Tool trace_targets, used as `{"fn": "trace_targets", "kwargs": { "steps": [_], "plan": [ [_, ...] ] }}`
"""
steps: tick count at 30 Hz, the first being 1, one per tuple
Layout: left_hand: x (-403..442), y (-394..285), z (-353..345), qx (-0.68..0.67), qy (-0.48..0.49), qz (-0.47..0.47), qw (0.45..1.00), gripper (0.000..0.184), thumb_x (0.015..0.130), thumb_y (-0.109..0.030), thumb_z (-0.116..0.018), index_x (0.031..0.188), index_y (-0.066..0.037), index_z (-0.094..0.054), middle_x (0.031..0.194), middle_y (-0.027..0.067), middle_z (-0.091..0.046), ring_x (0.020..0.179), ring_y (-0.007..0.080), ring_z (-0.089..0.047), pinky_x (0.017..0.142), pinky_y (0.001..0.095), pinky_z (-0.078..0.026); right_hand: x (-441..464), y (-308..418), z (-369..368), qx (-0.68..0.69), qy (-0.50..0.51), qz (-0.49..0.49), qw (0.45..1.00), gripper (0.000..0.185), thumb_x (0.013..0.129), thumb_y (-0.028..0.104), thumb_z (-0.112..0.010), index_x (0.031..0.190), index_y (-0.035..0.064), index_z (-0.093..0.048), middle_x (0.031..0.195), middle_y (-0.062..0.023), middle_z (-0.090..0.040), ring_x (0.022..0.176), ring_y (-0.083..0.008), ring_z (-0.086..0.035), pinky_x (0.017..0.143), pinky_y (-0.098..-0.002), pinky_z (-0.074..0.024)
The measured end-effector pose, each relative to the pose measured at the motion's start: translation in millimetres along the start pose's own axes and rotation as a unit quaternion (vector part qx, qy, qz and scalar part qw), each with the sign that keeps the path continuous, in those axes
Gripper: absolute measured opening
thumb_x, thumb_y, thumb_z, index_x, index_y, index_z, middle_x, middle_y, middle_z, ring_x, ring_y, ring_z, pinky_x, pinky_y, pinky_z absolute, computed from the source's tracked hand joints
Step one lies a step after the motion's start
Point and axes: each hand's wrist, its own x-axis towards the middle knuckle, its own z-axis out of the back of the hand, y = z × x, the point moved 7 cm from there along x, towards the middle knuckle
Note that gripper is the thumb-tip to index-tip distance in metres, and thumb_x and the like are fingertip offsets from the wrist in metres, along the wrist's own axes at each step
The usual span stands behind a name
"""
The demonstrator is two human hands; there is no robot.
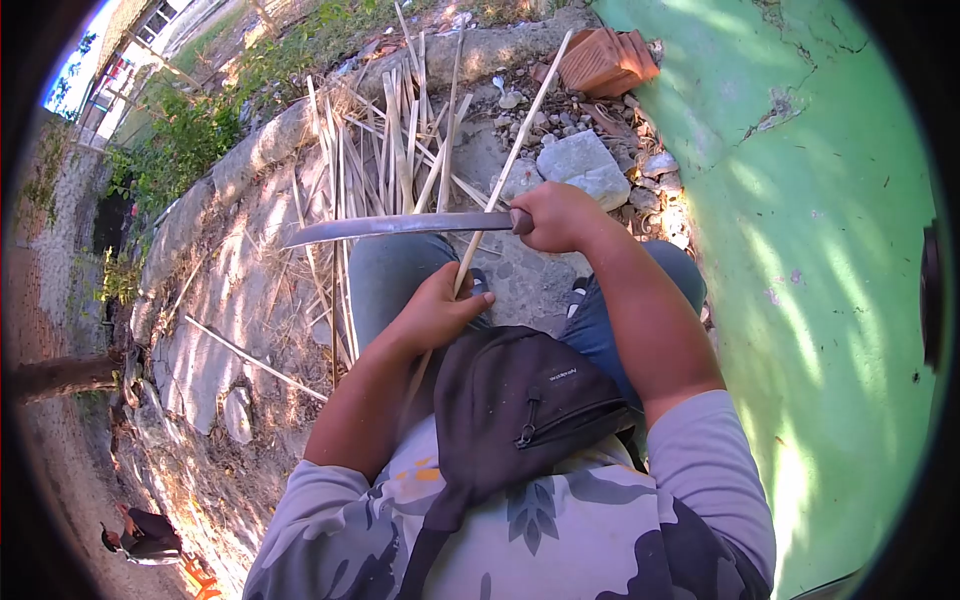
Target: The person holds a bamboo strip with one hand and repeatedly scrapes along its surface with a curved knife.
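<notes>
A long machete (400,226) lies crosswise in front of my body, its tip to the left. My right hand (562,217) is closed round its dark handle. The blade crosses a long pale strip (527,122) that looks like split bamboo or wood. Below the blade, my left hand (435,310) grips that strip, which runs up and to the right past the blade. Whether the edge touches the strip or cuts into it cannot be made out. Just beyond the blade, a pile of similar pale strips (405,150) lies on the ground.
A black bag (500,400) hangs on my front. Past my right hand are a grey block (585,168) and reddish tiles (607,62). A green wall (830,250) stands at right. One loose strip (255,359) lies at left. Another person (143,536) is at lower left.
</notes>
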Motion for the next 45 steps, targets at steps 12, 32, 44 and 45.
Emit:
{"fn": "trace_targets", "kwargs": {
  "steps": [12, 32, 44, 45],
  "plan": [
    [-5, 0, 3, -0.078, 0.03, 0.014, 0.996, 0.034, 0.09, -0.027, -0.077, 0.097, -0.005, -0.052, 0.082, -0.0001, -0.05, 0.075, 0.0101, -0.048, 0.065, 0.029, -0.043, 1, -55, 12, 0.132, -0.098, -0.078, 0.983, 0.031, 0.074, 0.025, -0.077, 0.092, 0.0015, -0.067, 0.077, -0.0178, -0.068, 0.071, -0.0316, -0.066, 0.067, -0.0402, -0.051],
    [-6, 6, 1, -0.311, 0.099, 0.061, 0.943, 0.035, 0.092, -0.029, -0.076, 0.096, -0.01, -0.047, 0.075, -0.0025, -0.047, 0.058, 0.0055, -0.043, 0.048, 0.0249, -0.034, -10, 4, 34, -0.065, -0.18, 0.001, 0.981, 0.022, 0.079, 0.03, -0.072, 0.082, 0.0108, -0.063, 0.073, -0.0126, -0.067, 0.071, -0.0379, -0.068, 0.066, -0.0507, -0.0527],
    [-7, 4, 4, -0.164, 0.063, 0.031, 0.984, 0.039, 0.086, -0.027, -0.08, 0.097, -0.009, -0.048, 0.08, -0.0021, -0.048, 0.067, 0.007, -0.047, 0.054, 0.0259, -0.04, 8, -67, 22, 0.014, -0.185, -0.182, 0.966, 0.023, 0.082, 0.028, -0.069, 0.097, 0.011, -0.073, 0.092, -0.0178, -0.073, 0.088, -0.0386, -0.07, 0.077, -0.0481, -0.0559],
    [-6, 3, 3, -0.149, 0.06, 0.03, 0.987, 0.038, 0.087, -0.027, -0.08, 0.097, -0.009, -0.048, 0.08, -0.002, -0.048, 0.068, 0.007, -0.047, 0.055, 0.026, -0.04, 7, -68, 23, 0.011, -0.183, -0.177, 0.967, 0.023, 0.082, 0.028, -0.069, 0.098, 0.0111, -0.072, 0.092, -0.0176, -0.073, 0.088, -0.0386, -0.07, 0.077, -0.048, -0.0559]
  ]
}}
